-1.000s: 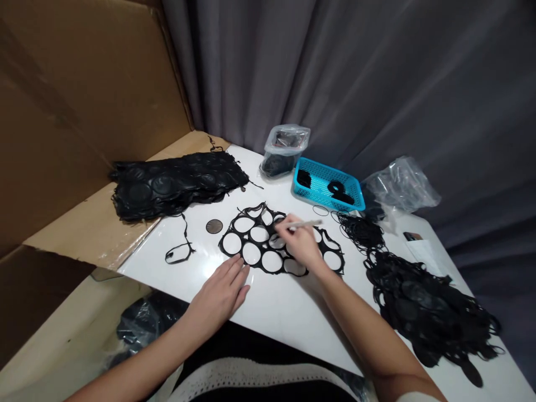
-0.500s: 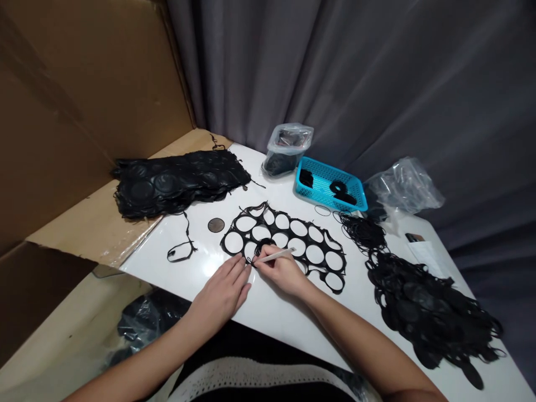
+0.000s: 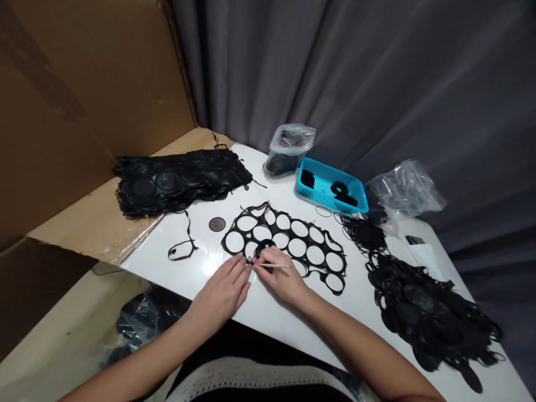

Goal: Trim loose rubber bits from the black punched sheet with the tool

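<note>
Plainly, right hand (image 3: 281,277) has a pinching grip on a thin stick (image 3: 271,266), left hand (image 3: 224,290) flat on the black sheet (image 3: 288,241)

A single camera covers the scene, worn on the person's head and looking forward and steeply down over both forearms. It sits close: the left hand (image 3: 220,293) and right hand (image 3: 281,277) lie just below the centre of the picture, their arms running in from the bottom edge. Past the hands the view reaches across the white table (image 3: 276,307) to the grey curtain (image 3: 377,84) behind it. Left of the hands it takes in a cardboard wall (image 3: 84,84). No second view overlaps it.
</note>
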